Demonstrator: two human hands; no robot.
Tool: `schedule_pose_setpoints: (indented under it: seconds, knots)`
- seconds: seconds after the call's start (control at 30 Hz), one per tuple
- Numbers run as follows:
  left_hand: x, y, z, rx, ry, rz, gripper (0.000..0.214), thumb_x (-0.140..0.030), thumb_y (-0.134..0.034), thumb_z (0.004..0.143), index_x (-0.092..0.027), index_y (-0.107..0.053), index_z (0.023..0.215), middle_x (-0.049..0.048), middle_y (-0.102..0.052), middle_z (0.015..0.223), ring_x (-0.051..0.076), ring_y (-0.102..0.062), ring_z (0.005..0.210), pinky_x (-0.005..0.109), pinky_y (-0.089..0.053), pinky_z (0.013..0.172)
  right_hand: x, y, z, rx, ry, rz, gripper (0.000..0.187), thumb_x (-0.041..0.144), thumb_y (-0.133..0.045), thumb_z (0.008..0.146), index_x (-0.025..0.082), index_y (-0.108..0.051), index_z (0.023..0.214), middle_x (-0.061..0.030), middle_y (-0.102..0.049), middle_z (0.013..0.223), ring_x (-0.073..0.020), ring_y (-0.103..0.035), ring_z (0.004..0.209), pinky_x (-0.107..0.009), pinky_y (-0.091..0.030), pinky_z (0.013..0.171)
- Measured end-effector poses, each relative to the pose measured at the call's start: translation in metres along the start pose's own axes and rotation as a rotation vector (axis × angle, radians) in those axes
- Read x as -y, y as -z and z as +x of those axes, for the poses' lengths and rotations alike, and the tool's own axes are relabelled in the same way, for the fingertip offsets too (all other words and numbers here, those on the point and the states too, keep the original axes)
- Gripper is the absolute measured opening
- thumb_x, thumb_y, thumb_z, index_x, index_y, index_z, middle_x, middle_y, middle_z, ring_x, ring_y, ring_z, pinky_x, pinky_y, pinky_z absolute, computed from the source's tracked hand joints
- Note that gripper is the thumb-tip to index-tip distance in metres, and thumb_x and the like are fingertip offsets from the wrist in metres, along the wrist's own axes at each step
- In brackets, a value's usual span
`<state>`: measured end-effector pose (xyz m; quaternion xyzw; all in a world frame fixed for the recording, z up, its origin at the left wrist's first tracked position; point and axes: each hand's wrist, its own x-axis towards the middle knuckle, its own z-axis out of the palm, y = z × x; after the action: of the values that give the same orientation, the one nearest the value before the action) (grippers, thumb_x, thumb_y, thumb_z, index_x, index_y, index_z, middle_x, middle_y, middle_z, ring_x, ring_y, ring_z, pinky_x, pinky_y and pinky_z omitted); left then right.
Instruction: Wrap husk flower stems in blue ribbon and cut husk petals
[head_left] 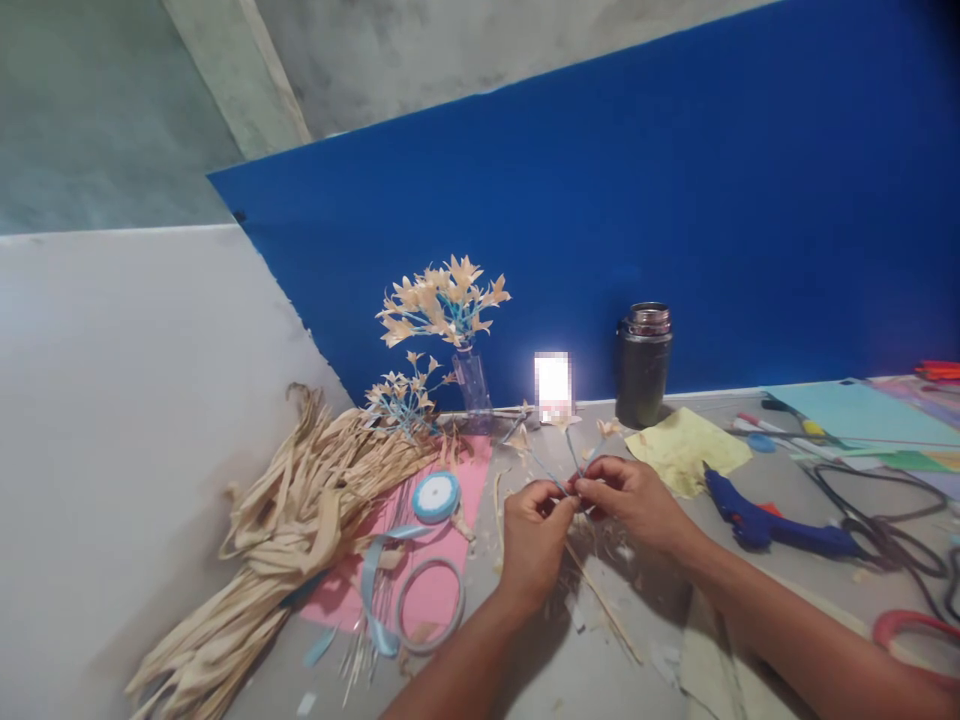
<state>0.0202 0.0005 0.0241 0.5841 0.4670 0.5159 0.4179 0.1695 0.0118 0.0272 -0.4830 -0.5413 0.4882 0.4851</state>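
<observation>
Between my two hands is a small bunch of pale handmade flowers (pixel 606 430) on thin blue-wrapped stems (pixel 574 450). My left hand (pixel 534 545) pinches the stems from the left, thumb and fingertips pressed together. Close against it, my right hand (pixel 628 495) is also closed on the stems, its fingertips nearly touching the left thumb. The blossoms stand above my fingers, fanned apart. Below the hands a thin tan strip (pixel 604 605) slants down to the table; whether it joins the bunch is hidden.
Left lie dried husk strips (pixel 300 530), a ribbon spool (pixel 436 497) and a tape ring (pixel 430 606) on pink paper (pixel 476 480). Behind stand a flower-filled bottle (pixel 472 390) and a dark flask (pixel 643 370). Right are yellow paper (pixel 686 447), a blue glue gun (pixel 780 525) and its cord (pixel 892 500).
</observation>
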Motion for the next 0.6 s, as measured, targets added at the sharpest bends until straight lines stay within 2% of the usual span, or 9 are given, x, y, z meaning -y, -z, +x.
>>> schedule_pose_setpoints:
  seconds: [0.17, 0.3, 0.4, 0.47, 0.6]
  knots:
    - [0.004, 0.001, 0.001, -0.008, -0.01, -0.042, 0.011, -0.021, -0.065, 0.073, -0.017, -0.072, 0.065, 0.0037, -0.068, 0.065, 0.015, -0.056, 0.062, 0.027, -0.04, 0.062, -0.002, 0.001, 0.0, 0.054, 0.019, 0.017, 0.032, 0.048, -0.074, 0.072, 0.017, -0.066, 0.073, -0.0012, -0.067, 0.071, -0.0154, -0.062, 0.066, -0.026, -0.052, 0.059]
    - [0.004, 0.003, 0.005, -0.064, 0.059, -0.15, 0.005, -0.019, -0.069, 0.068, -0.017, -0.071, 0.064, 0.0037, -0.068, 0.068, 0.014, -0.057, 0.063, 0.026, -0.043, 0.063, -0.008, 0.001, 0.0, 0.162, -0.007, 0.009, 0.027, 0.04, -0.077, 0.07, 0.017, -0.069, 0.084, -0.001, -0.069, 0.074, -0.0152, -0.063, 0.068, -0.025, -0.049, 0.06]
    - [0.002, 0.005, 0.006, -0.079, 0.133, -0.214, 0.005, -0.021, -0.071, 0.068, -0.017, -0.07, 0.066, 0.0012, -0.064, 0.062, 0.011, -0.052, 0.054, 0.024, -0.04, 0.056, -0.011, 0.001, 0.001, 0.21, -0.034, -0.011, 0.028, 0.043, -0.073, 0.076, 0.017, -0.072, 0.085, -0.0026, -0.071, 0.074, -0.0171, -0.065, 0.071, -0.027, -0.05, 0.062]
    - [0.001, 0.005, 0.007, -0.068, 0.157, -0.237, 0.006, -0.022, -0.072, 0.068, -0.016, -0.07, 0.068, -0.0006, -0.061, 0.057, 0.009, -0.046, 0.048, 0.023, -0.036, 0.051, -0.012, 0.003, 0.002, 0.213, -0.033, -0.006, 0.035, 0.051, -0.068, 0.08, 0.017, -0.072, 0.081, -0.0037, -0.071, 0.075, -0.0178, -0.066, 0.072, -0.028, -0.05, 0.063]
    - [0.001, 0.006, 0.009, -0.053, 0.191, -0.279, 0.012, -0.025, -0.075, 0.065, -0.015, -0.071, 0.071, -0.0039, -0.053, 0.051, 0.007, -0.037, 0.043, 0.022, -0.028, 0.046, -0.011, 0.006, 0.002, 0.257, -0.084, 0.075, 0.042, 0.058, -0.07, 0.079, 0.016, -0.072, 0.082, -0.0061, -0.074, 0.079, -0.018, -0.067, 0.074, -0.029, -0.052, 0.065]
